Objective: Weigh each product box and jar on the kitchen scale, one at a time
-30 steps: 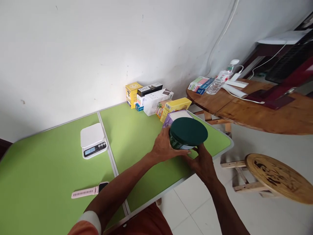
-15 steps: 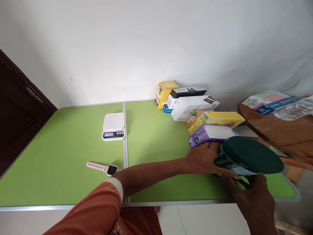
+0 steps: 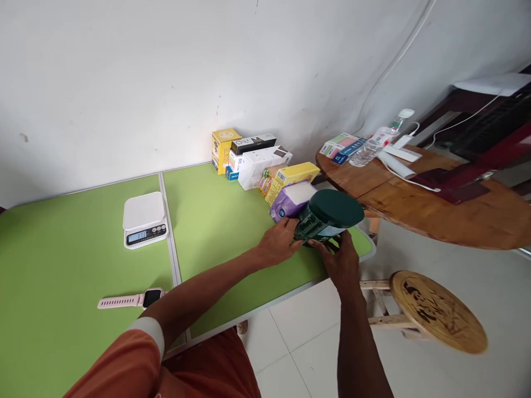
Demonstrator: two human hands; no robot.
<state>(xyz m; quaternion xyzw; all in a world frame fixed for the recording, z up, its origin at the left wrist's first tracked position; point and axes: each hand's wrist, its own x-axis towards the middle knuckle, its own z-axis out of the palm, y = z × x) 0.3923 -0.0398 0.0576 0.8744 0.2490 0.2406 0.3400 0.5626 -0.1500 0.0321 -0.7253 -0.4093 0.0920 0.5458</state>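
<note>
A dark green round tin [image 3: 329, 216] with a flat green lid stands on the right end of the green table [image 3: 215, 226]. My left hand [image 3: 280, 243] presses its fingers against the tin's left side. My right hand [image 3: 342, 262] wraps the tin's near side from below. Both hands grip the tin together. A purple packet [image 3: 290, 200] lies just behind it, touching or nearly so.
A row of boxes [image 3: 253, 160] lines the wall, with a yellow box [image 3: 292, 177] nearest the tin. A white scale [image 3: 144, 219] and pink watch [image 3: 130, 300] sit to the left. A wooden round table [image 3: 440, 199] and stool [image 3: 435, 309] stand at right.
The view swung left and back to the right. The tin has stayed by the purple packet at the table's right end, both hands still on it.
</note>
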